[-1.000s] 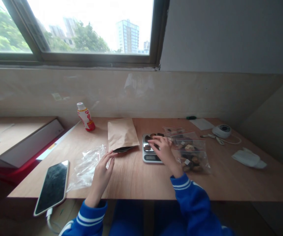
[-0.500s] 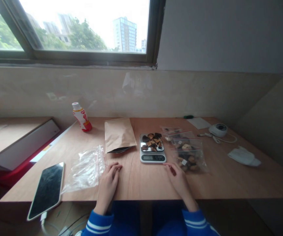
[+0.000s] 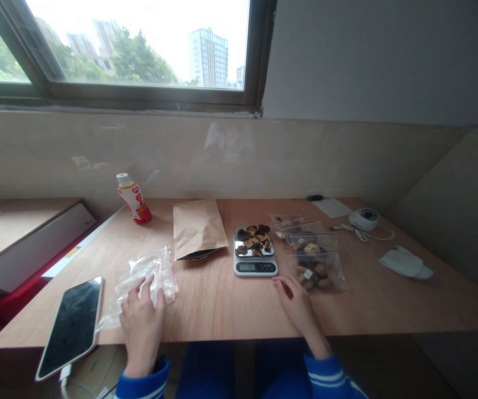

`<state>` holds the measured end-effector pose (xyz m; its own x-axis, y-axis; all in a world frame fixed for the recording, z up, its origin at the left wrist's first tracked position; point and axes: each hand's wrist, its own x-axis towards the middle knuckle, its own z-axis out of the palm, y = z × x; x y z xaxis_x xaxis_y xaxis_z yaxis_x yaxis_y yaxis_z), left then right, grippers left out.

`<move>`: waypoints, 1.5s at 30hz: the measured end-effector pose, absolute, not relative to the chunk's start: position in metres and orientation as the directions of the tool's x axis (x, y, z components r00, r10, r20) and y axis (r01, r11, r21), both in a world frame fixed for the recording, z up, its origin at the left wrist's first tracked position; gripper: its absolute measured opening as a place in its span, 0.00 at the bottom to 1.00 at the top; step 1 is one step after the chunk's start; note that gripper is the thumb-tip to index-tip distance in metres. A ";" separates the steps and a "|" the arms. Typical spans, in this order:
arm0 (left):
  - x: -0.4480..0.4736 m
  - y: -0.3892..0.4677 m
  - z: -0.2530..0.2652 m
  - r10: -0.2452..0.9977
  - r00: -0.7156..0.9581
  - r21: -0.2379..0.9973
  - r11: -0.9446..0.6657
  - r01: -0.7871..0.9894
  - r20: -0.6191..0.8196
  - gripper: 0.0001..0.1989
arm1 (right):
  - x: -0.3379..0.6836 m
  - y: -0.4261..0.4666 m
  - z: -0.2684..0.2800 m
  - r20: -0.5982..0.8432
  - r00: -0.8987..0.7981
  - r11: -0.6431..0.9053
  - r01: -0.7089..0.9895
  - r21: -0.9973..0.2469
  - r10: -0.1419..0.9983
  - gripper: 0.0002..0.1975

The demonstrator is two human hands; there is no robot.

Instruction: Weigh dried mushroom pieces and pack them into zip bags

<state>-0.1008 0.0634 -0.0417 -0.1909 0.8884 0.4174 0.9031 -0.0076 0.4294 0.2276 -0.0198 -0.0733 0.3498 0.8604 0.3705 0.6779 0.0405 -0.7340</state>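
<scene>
My left hand is over the clear plastic zip bags, fingers spread; I cannot tell whether it presses on them. My right hand rests on the table just in front of the digital scale, its fingers loosely curved with nothing in them. Dark brown dried pieces, like sliced mushrooms, lie heaped on the scale's shiny plate. Right of the scale are several zip bags holding dried mushrooms. A brown kraft paper pouch lies left of the scale, its dark mouth towards me.
A phone on a charging cable overhangs the table's front left edge. A red and white bottle stands at the back left. To the right are a white round device with a cord, a crumpled white cloth or tissue and a paper sheet.
My left hand has moved left from the bare table onto the clear bags, and its fingers have spread. My right hand stays by the scale. The view has shifted slightly.
</scene>
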 end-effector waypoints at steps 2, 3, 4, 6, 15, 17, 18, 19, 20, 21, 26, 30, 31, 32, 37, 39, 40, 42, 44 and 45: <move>-0.119 0.073 -0.046 0.949 -0.143 0.428 0.008 0.904 0.283 0.20 | 0.227 -0.021 -0.071 0.380 0.341 0.054 0.679 -0.732 0.860 0.14; -0.125 0.077 -0.048 0.958 -0.100 0.455 -0.034 0.890 0.267 0.20 | 0.225 -0.022 -0.068 0.390 0.338 0.066 0.678 -0.732 0.857 0.14; -0.128 0.078 -0.047 0.957 -0.082 0.492 -0.068 0.868 0.277 0.20 | 0.222 -0.023 -0.064 0.404 0.337 0.080 0.677 -0.732 0.850 0.13; -0.122 0.073 -0.039 0.928 -0.072 0.542 -0.149 0.827 0.365 0.19 | 0.208 -0.024 -0.052 0.433 0.323 0.120 0.669 -0.734 0.841 0.12; -0.016 -0.005 0.010 0.796 0.286 0.696 -0.606 0.386 0.534 0.19 | 0.108 -0.019 0.020 0.276 0.199 0.232 0.218 -0.948 0.940 0.16; -0.011 -0.008 0.009 0.811 0.280 0.742 -0.584 0.329 0.514 0.19 | 0.109 -0.020 0.023 0.248 0.216 0.213 0.172 -0.962 0.944 0.16; -0.011 -0.007 0.007 0.818 0.266 0.756 -0.573 0.316 0.509 0.18 | 0.111 -0.021 0.024 0.243 0.215 0.208 0.173 -0.963 0.946 0.16; -0.011 -0.005 0.006 0.826 0.257 0.767 -0.562 0.310 0.501 0.16 | 0.114 -0.023 0.024 0.242 0.207 0.205 0.185 -0.961 0.948 0.17; -0.012 -0.003 0.004 0.836 0.251 0.778 -0.547 0.307 0.489 0.16 | 0.117 -0.025 0.024 0.245 0.198 0.204 0.207 -0.957 0.949 0.17; -0.012 -0.001 0.003 0.846 0.246 0.790 -0.532 0.306 0.474 0.16 | 0.120 -0.026 0.024 0.252 0.191 0.205 0.236 -0.950 0.949 0.17; -0.009 0.006 -0.004 0.843 0.229 0.792 -0.536 0.291 0.486 0.15 | 0.122 -0.028 0.020 0.302 0.164 0.221 0.385 -0.896 0.939 0.18; -0.012 0.019 -0.003 0.873 0.057 0.803 -0.469 0.368 0.484 0.12 | 0.139 -0.017 0.002 0.214 0.403 0.059 0.364 -0.930 0.890 0.21; -0.015 0.023 -0.001 0.885 -0.005 0.816 -0.428 0.389 0.466 0.12 | 0.147 -0.013 -0.003 0.191 0.462 0.033 0.328 -0.944 0.866 0.23; -0.017 0.028 0.000 0.897 -0.040 0.830 -0.390 0.399 0.441 0.13 | 0.156 -0.008 -0.007 0.174 0.478 0.030 0.295 -0.955 0.861 0.24; -0.022 0.044 0.007 0.920 -0.059 0.866 -0.343 0.364 0.388 0.17 | 0.196 0.022 -0.016 0.296 0.372 0.129 0.412 -0.902 0.880 0.24; -0.021 0.045 0.010 0.916 -0.078 0.869 -0.344 0.356 0.394 0.18 | 0.206 0.037 -0.021 0.421 0.410 0.110 0.598 -0.794 0.809 0.26; -0.020 0.046 0.011 0.913 -0.080 0.867 -0.349 0.356 0.400 0.18 | 0.209 0.044 -0.026 0.462 0.402 0.081 0.679 -0.730 0.791 0.28; -0.018 0.046 0.013 0.907 -0.069 0.859 -0.367 0.357 0.416 0.18 | 0.213 0.058 -0.037 0.478 0.353 0.022 0.786 -0.618 0.805 0.30; -0.016 0.046 0.013 0.902 -0.060 0.850 -0.378 0.367 0.427 0.17 | 0.215 0.068 -0.047 0.461 0.305 -0.009 0.842 -0.540 0.833 0.27; -0.015 0.047 0.013 0.900 -0.059 0.842 -0.380 0.382 0.433 0.17 | 0.215 0.071 -0.051 0.460 0.287 -0.014 0.859 -0.512 0.840 0.25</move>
<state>-0.0153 0.0467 0.0127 -0.0594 0.8995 0.4328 0.3817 -0.3802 0.8425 0.2152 0.0712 -0.0510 0.2874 0.8399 0.4604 0.8591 -0.0135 -0.5117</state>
